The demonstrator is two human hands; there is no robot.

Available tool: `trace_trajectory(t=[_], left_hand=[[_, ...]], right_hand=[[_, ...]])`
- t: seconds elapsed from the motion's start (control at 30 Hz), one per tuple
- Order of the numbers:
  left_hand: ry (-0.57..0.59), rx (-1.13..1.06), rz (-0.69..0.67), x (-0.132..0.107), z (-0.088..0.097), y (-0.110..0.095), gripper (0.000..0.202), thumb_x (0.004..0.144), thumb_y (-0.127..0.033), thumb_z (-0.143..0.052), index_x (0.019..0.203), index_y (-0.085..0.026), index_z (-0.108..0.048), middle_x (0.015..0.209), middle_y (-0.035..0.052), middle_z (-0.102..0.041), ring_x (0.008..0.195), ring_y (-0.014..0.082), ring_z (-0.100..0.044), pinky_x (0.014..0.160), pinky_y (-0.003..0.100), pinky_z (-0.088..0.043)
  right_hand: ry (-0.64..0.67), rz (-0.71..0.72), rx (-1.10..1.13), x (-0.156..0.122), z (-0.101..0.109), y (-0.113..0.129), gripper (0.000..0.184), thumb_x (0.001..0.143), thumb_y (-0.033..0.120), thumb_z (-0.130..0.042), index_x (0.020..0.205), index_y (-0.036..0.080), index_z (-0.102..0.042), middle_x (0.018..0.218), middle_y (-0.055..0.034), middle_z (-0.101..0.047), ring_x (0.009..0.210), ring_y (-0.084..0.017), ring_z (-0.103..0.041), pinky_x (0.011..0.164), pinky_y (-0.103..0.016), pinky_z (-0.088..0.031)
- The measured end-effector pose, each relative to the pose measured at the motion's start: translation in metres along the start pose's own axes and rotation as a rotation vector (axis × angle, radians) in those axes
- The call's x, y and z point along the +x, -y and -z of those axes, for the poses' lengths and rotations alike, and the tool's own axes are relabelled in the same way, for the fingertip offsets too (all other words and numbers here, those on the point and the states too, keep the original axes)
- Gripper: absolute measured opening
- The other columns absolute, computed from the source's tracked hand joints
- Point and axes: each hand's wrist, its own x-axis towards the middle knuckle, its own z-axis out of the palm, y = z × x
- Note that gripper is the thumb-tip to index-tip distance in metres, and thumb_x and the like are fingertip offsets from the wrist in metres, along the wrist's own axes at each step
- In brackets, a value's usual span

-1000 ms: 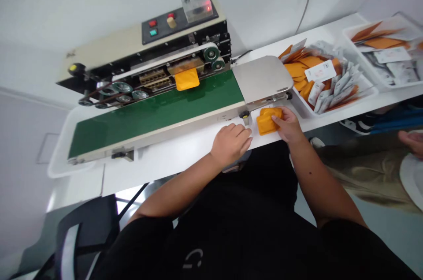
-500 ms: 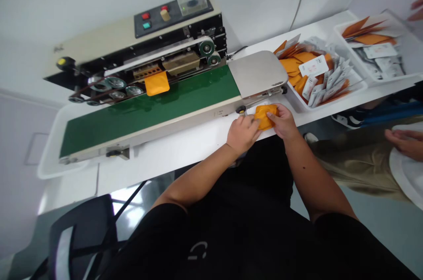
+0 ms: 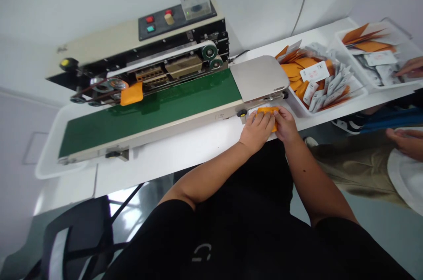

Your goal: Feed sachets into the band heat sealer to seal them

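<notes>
Orange sachet [image 3: 267,111] — held flat between both hands, mostly under the fingers. Left hand [image 3: 256,132] and right hand [image 3: 286,124] closed on it, beside the conveyor's near edge. Band sealer [image 3: 155,50] at 10 o'clock, second orange sachet [image 3: 131,94] on its green belt [image 3: 178,103]; white tray [image 3: 343,102] at 2 o'clock — sachet labels [image 3: 314,71] too small to read.

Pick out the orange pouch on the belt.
The pouch on the belt, alone there; others lie in trays or between left hand and right hand.
</notes>
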Motion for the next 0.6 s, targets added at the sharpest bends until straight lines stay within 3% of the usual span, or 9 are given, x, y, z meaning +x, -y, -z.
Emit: trace_trajectory(t=[0.1, 0.23, 0.3, 0.43, 0.6], left_hand=[[-0.003, 0.009, -0.063, 0.002, 0.004, 0.002, 0.045, 0.110, -0.020, -0.043, 0.152, -0.015, -0.058, 0.153, 0.0160, -0.063, 0.141, 0.0287, -0.060, 0.126, 0.051, -0.041], [-0.013, -0.016, -0.187, -0.001, 0.004, 0.012, 0.037, 0.110, -0.019, -0.044, 0.142, -0.017, -0.064, 0.133, 0.0129, -0.071, 0.126, 0.0265, -0.065, 0.115, 0.046, -0.049], [-0.054, -0.039, -0.237, -0.005, 0.000, 0.019, 0.034, 0.110, -0.018, -0.045, 0.136, -0.018, -0.067, 0.127, 0.0102, -0.074, 0.120, 0.0241, -0.067, 0.117, 0.045, -0.048], [-0.219, -0.104, -0.280, -0.019, 0.000, 0.034, 0.031, 0.111, -0.018, -0.045, 0.123, -0.025, -0.073, 0.122, 0.0022, -0.078, 0.113, 0.0181, -0.069, 0.126, 0.049, -0.044], [-0.512, -0.159, -0.311, -0.038, 0.029, 0.053, 0.022, 0.107, -0.016, -0.055, 0.096, -0.024, -0.073, 0.128, -0.0013, -0.080, 0.114, 0.0160, -0.074, 0.123, 0.046, -0.051]], right_hand=[[-0.025, 0.010, -0.051, 0.000, 0.001, 0.001, 0.047, 0.079, 0.064, -0.088, 0.097, 0.026, -0.069, 0.085, -0.0007, -0.072, 0.082, -0.020, -0.073, 0.071, -0.032, -0.062], [-0.032, 0.038, -0.052, -0.001, 0.001, 0.001, 0.042, 0.079, 0.058, -0.091, 0.095, 0.025, -0.072, 0.083, 0.0002, -0.069, 0.072, -0.016, -0.067, 0.066, -0.028, -0.058], [-0.028, 0.062, -0.021, -0.001, 0.000, -0.001, 0.039, 0.080, 0.055, -0.092, 0.094, 0.024, -0.073, 0.083, 0.0004, -0.068, 0.071, -0.014, -0.066, 0.067, -0.027, -0.058], [-0.043, 0.089, 0.010, 0.001, 0.002, -0.005, 0.037, 0.082, 0.054, -0.091, 0.094, 0.025, -0.073, 0.083, 0.0015, -0.068, 0.073, -0.013, -0.066, 0.070, -0.026, -0.059], [-0.061, 0.040, 0.041, 0.004, 0.005, -0.008, 0.037, 0.078, 0.052, -0.094, 0.093, 0.025, -0.073, 0.084, 0.0019, -0.070, 0.073, -0.014, -0.068, 0.072, -0.028, -0.061]])
